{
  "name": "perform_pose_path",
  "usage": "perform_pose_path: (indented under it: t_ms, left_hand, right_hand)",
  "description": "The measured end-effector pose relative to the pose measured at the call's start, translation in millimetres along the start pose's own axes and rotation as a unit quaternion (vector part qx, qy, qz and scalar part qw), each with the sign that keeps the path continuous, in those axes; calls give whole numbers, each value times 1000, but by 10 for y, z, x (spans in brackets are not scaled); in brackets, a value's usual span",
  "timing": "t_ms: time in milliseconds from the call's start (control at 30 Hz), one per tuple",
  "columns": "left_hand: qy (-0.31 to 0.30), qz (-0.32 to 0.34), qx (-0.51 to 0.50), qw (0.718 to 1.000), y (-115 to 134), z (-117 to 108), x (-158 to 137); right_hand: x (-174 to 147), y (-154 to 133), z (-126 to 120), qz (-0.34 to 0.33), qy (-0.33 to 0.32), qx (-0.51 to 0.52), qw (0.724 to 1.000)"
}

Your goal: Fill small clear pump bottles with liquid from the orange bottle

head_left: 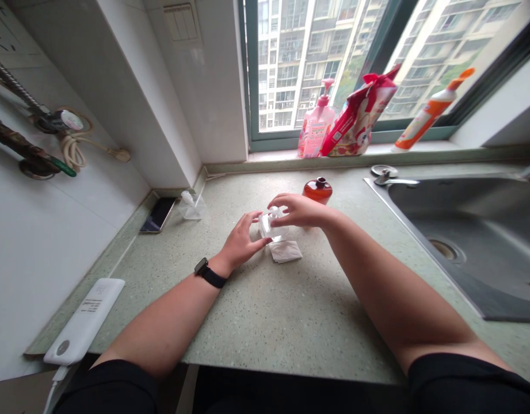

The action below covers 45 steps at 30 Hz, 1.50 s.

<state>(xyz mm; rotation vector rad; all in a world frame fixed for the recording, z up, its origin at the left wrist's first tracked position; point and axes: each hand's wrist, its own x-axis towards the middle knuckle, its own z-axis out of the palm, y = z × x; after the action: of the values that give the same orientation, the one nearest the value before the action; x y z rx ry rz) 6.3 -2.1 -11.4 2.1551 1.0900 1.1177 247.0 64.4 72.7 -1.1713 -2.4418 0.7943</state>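
In the head view, a small clear plastic bottle point(266, 229) is between my two hands over the counter. My left hand point(241, 244) grips it from the left, thumb on the near side and fingers on the far side. From the right, my right hand point(300, 210) has its thumb and fingers curled around the bottle's top, partly hiding it. A folded white tissue point(286, 252) lies just in front of the bottle. Behind my right hand stands a bottle of red-orange liquid point(317, 191) with an open dark neck, its lower part covered by my wrist.
On the left are a clear pump top and container point(192, 207), a phone point(158, 215) and a white power bank point(86, 321) with a cable. A metal sink point(476, 230) is at right. A pink pump bottle point(317, 129), red bag point(362, 118) and orange-white bottle point(426, 118) line the sill.
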Motion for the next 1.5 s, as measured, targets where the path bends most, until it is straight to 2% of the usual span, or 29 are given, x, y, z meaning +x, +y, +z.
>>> perform_pose_path:
  t_ms: [233,433,800,1033,1167,1300,1500]
  left_hand:
    - [1,-9,-14,1000,-14,13,1]
    - [13,-37,-20,999,-17,8,5]
    - [70,-52,-1,996,-70,3,18]
    - [87,-64,-10,994,-82,-15,20]
    - [93,-36,-31,995,-66,-46,16]
    - [100,-28,-48,993,-94,-49,36]
    - [96,-43,-26,994,-150,-25,52]
  right_hand:
    - [13,138,-10,-61,-27,66,996]
    - [29,134,32,-92,20,39,995]
    - [76,22,232,-97,117,-39,988]
    - [72,-40,270,-99,138,-33,985]
    - [15,-99,94,-112,161,-7,981]
    - [-168,-178,-265,-117,213,52,969]
    - [-603,-226,-851,-102,344,6,933]
